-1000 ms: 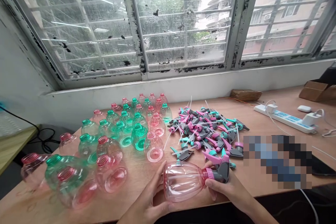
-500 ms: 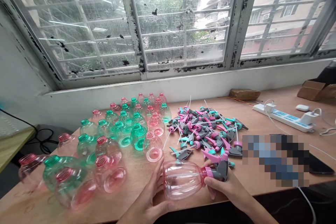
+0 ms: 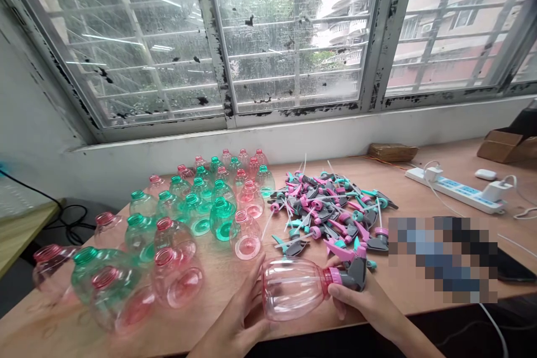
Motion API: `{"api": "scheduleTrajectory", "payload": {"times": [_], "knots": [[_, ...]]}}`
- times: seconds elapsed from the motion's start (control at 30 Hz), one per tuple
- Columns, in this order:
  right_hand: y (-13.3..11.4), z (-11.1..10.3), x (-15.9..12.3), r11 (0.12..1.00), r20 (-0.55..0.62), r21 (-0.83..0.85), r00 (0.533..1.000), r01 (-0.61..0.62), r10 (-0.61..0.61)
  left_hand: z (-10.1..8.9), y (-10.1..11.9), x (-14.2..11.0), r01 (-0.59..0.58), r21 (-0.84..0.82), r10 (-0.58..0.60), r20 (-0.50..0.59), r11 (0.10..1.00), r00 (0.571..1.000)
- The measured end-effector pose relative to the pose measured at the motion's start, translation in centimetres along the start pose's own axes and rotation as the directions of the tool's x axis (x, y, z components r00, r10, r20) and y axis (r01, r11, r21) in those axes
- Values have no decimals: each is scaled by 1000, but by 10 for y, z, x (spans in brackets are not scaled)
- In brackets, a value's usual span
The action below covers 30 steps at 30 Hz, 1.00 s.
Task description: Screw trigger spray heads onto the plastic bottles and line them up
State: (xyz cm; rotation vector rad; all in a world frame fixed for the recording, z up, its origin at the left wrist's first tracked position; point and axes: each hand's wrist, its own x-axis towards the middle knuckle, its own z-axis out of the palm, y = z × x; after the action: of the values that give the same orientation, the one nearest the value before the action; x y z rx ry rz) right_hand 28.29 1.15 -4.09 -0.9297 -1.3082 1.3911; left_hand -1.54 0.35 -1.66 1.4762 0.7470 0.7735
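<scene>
A clear pink spray bottle (image 3: 291, 291) lies sideways in the air just over the table's front edge, its base to the left. My left hand (image 3: 241, 316) is cupped around the base, thumb below and fingers behind. At the neck, my right hand (image 3: 354, 296) is closed with its thumb on the pink collar (image 3: 334, 276). A grey and pink trigger sprayer (image 3: 356, 269) sits on the neck, and a pale tube shows inside the bottle. Part of my right fingers is hidden behind the neck.
Several open pink and green bottles (image 3: 222, 215) stand on the left of the wooden table (image 3: 226, 285). Loose trigger sprayers (image 3: 327, 201) are heaped beyond my hands. Rightward are a power strip (image 3: 457, 190), a phone-like black slab (image 3: 518, 268), a blurred patch and a cardboard box (image 3: 503, 145).
The whole view has shifted very slightly. Both hands keep the same hold on the spray bottle, with no clear movement between them.
</scene>
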Motion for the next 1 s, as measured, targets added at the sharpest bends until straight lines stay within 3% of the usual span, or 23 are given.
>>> {"api": "scheduleTrajectory", "payload": {"times": [0.23, 0.57, 0.83, 1.0], "knots": [[0, 0, 0, 1000, 6, 2, 1000, 20, -20, 3, 8, 0, 43, -49, -45, -29, 998, 999], [-3, 0, 0, 1000, 11, 0, 1000, 10, -10, -2, -4, 1, 20, 5, -20, -30, 1000, 999], [-5, 1, 0, 1000, 22, -11, 1000, 11, -11, -1, 0, 1, 29, -89, -32, -31, 996, 999], [-4, 2, -1, 1000, 7, 21, 1000, 5, -5, -2, -3, -1, 19, 12, -18, -53, 1000, 998]]}}
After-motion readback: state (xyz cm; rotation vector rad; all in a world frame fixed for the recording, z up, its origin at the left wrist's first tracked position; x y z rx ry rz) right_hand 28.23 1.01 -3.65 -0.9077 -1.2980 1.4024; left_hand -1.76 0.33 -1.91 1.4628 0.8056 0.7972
